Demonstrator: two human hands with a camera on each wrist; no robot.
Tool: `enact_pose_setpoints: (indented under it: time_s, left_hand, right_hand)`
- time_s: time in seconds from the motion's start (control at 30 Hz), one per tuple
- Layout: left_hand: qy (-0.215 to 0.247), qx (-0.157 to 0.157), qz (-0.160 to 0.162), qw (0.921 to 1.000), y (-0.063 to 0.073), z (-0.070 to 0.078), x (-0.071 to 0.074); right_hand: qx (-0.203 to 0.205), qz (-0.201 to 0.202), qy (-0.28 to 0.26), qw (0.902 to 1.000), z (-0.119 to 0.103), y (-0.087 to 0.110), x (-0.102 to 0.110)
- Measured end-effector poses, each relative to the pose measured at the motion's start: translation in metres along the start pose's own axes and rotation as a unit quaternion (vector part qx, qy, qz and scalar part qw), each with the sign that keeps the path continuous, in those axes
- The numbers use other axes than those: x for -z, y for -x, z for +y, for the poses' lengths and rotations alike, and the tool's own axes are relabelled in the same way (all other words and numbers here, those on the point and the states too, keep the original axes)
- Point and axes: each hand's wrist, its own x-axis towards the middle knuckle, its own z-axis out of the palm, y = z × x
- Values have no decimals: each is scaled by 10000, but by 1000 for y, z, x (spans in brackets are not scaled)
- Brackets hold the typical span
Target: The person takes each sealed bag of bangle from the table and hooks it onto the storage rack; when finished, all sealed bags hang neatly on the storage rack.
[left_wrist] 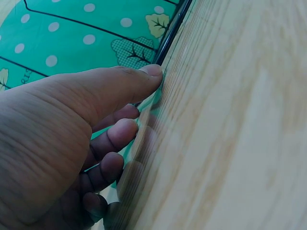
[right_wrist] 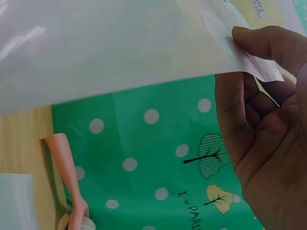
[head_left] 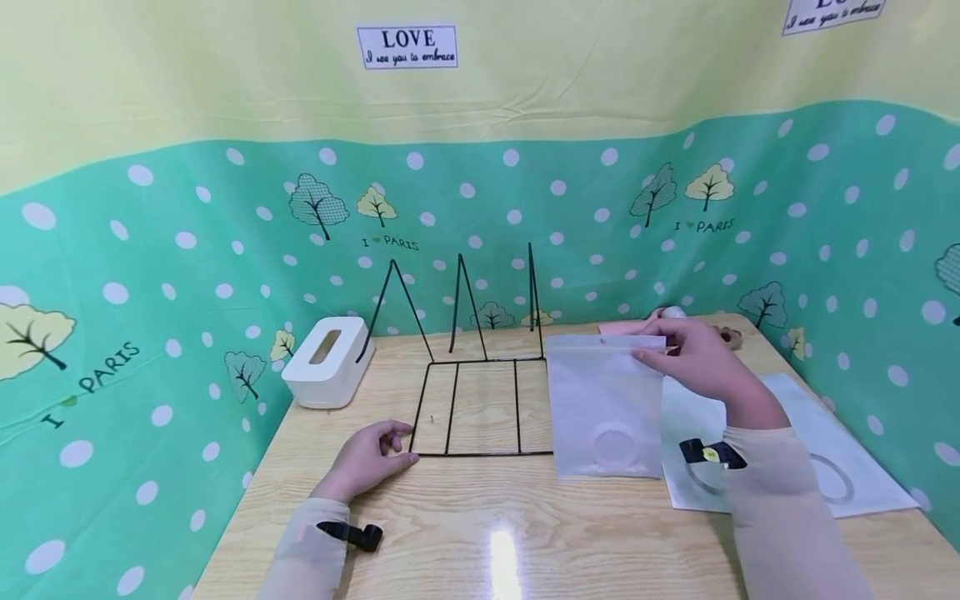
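Now the right hand (head_left: 699,360) is pinching a zip bag (head_left: 606,400) at the right end of the wire rack (head_left: 517,408), the left hand (head_left: 369,458) its near-left corner.

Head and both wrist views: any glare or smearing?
Head: bright glare patch on the table, bottom centre. Left wrist: a streaky, smeared band beside the left hand; cause unclear. Right wrist: whitish glare streaks on the bag, upper left.
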Motion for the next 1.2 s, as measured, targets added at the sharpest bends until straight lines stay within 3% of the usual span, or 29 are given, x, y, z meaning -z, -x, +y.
enact_pose_setpoints:
  time_s: [0.33,0.7,1.2]
  left_hand:
    - [42,37,-51,10000,0,0,0]
    - [46,27,-80,10000,-1,-2,0]
    - [-21,55,-87,9999,-2,-5,-1]
  right_hand:
    - [439,263,-62,9987,-16,12,11]
    - [629,661,-213,9956,-27,22,21]
    - [1233,1347,-247,9829,-44,41,33]
